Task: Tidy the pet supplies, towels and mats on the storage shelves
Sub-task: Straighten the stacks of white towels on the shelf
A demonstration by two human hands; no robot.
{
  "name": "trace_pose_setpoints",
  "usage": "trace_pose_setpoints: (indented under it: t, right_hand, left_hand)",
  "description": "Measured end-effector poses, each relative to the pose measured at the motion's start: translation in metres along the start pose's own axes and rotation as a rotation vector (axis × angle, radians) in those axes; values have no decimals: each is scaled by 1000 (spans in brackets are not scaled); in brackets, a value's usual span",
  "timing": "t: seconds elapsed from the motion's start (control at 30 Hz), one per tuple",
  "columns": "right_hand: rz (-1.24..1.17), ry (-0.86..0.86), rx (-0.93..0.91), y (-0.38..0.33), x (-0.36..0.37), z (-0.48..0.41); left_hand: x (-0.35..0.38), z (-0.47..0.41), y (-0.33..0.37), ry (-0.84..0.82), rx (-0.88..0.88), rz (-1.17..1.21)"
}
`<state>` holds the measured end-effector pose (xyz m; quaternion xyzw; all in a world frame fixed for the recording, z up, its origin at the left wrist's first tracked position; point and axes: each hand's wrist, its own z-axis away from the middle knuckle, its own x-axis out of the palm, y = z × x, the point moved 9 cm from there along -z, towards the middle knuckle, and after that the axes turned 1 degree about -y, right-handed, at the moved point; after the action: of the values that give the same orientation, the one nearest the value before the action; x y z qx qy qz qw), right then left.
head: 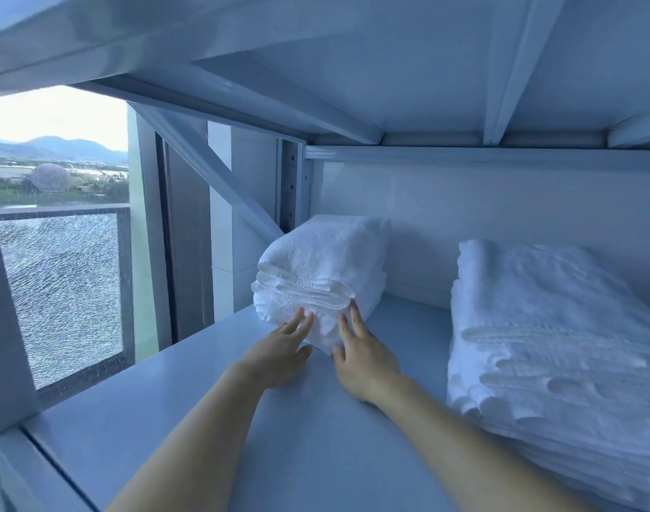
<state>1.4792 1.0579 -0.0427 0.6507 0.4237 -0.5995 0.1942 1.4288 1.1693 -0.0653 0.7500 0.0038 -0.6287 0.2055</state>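
A small stack of folded white towels [320, 267] sits far back on the shelf [168, 419], toward its left rear corner. My left grip [279, 349] and right grip [364, 360] are both released, with fingers straight and fingertips touching the stack's near face, grasping nothing. To the right, well apart, a larger pile of folded white towels [560, 327] lies flat. I judge the towels on this shelf nearly tidied, needing only a final squaring. No pet supplies or mats show here, so those may remain. A window [57, 290] lies left.
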Motion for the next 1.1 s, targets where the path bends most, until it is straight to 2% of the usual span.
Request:
trace_pose_setpoints:
  t: [0.17, 0.33, 0.5, 0.67, 0.77, 0.9, 1.0, 1.1]
  right_hand:
    - [-39, -30, 0, -7, -11, 24]
    - [0, 29, -69, -17, -47, 58]
    - [68, 180, -127, -18, -104, 92]
    - [167, 320, -240, -16, -160, 142]
    - [218, 377, -247, 9, -184, 168]
    - [287, 352, -129, 71, -193, 189]
    - [335, 337, -57, 112, -190, 204]
    - [313, 335, -63, 138, -184, 219]
  left_hand:
    - [-29, 11, 7, 114, -13, 2]
    - [-57, 35, 51, 239, 108, 115]
    - [-93, 59, 99, 344, 192, 101]
    - [-105, 81, 152, 382, 266, 101]
    - [-97, 90, 194, 372, 338, 109]
    - [-63, 91, 239, 297, 385, 82]
    - [-37, 89, 268, 256, 390, -10]
    - [-16, 87, 288, 271, 370, -99]
